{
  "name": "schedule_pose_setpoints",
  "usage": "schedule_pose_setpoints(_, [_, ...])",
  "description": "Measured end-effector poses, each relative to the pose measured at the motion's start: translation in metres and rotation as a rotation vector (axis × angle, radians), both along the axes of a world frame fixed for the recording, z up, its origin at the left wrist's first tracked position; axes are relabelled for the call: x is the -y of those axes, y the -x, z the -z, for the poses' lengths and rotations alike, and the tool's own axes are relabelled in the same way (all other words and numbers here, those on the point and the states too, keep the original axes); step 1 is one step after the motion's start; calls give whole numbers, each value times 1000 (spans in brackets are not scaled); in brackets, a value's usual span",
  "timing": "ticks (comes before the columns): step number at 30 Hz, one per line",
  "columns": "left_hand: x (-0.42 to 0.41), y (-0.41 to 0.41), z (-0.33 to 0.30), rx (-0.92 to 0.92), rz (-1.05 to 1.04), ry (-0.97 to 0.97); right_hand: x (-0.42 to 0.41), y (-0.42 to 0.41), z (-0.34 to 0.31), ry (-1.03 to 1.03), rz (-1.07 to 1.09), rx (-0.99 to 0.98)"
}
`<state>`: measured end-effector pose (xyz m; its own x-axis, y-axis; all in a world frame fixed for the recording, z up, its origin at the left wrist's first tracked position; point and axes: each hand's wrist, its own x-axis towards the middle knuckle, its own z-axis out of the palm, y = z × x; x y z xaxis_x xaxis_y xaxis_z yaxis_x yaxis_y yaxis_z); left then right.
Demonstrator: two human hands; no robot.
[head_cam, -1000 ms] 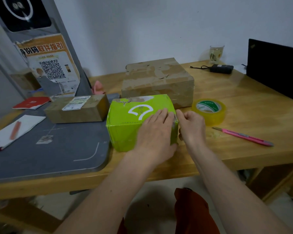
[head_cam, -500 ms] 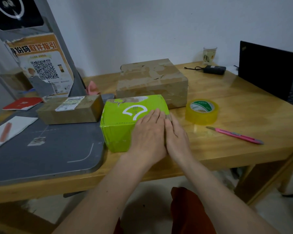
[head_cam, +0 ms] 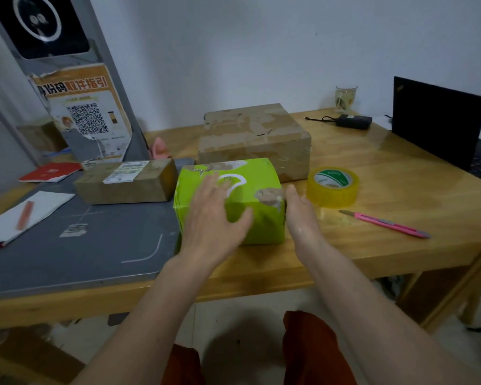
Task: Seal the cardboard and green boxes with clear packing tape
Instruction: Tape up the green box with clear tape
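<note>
The green box (head_cam: 228,201) sits at the table (head_cam: 400,190) edge. The left hand (head_cam: 214,215) lies flat on it, fingers spread; the right hand (head_cam: 300,215) presses its side, fingers straight. Uneven pressing could leave the tape wrinkled, or slide the box.

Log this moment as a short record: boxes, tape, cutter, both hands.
green box: at the table's near middle, partly on the grey mat
large cardboard box: directly behind the green box
small cardboard box: on the mat, left of the green box
tape roll: flat on the table, right of the green box, untouched
pink cutter: on the table, near the tape roll
left hand: fingers straight, flat over the green box's top and front
right hand: fingers straight, against the green box's right end
</note>
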<state>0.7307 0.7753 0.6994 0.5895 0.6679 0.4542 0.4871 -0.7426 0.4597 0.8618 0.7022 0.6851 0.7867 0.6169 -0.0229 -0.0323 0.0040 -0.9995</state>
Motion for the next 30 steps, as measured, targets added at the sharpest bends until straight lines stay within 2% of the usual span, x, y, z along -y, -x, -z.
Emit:
schedule_pose_setpoints(2, [-15, 10, 2, 139, -217, 28, 0, 1, 2, 69, -15, 65])
schedule_pose_setpoints(4, [-39, 18, 8, 181, -317, 369, -5, 4, 6, 115, -58, 171])
schedule_pose_setpoints(6, [-52, 22, 10, 407, -275, 732, -9, 8, 9, 91, -84, 217])
schedule_pose_setpoints(7, [-55, 24, 15, 490, -267, 828, -9, 8, 9, 59, -86, 206])
schedule_pose_setpoints(9, [-56, 28, 19, 579, -240, 856, -6, 5, 5, -16, -98, 178])
schedule_pose_setpoints(13, [-58, 34, 24, 715, -45, 805, 2, -5, 7, -166, -209, 200])
schedule_pose_setpoints(17, [-50, 31, 24, 769, -68, 827, 4, -8, 11, -225, -98, 254])
schedule_pose_setpoints(21, [-42, 35, 14, 995, 96, 1173, 6, -10, 13, -294, -31, 146])
schedule_pose_setpoints(23, [-45, 42, 14, 1074, 112, 1290, 9, -11, 16, -315, -30, 119])
schedule_pose_setpoints(26, [-48, 46, 11, 1047, 191, 1304, 13, -11, 20, -316, -31, 67])
schedule_pose_setpoints(30, [-43, 46, 8, 866, 244, 1269, 10, -23, 21, -304, -26, -113])
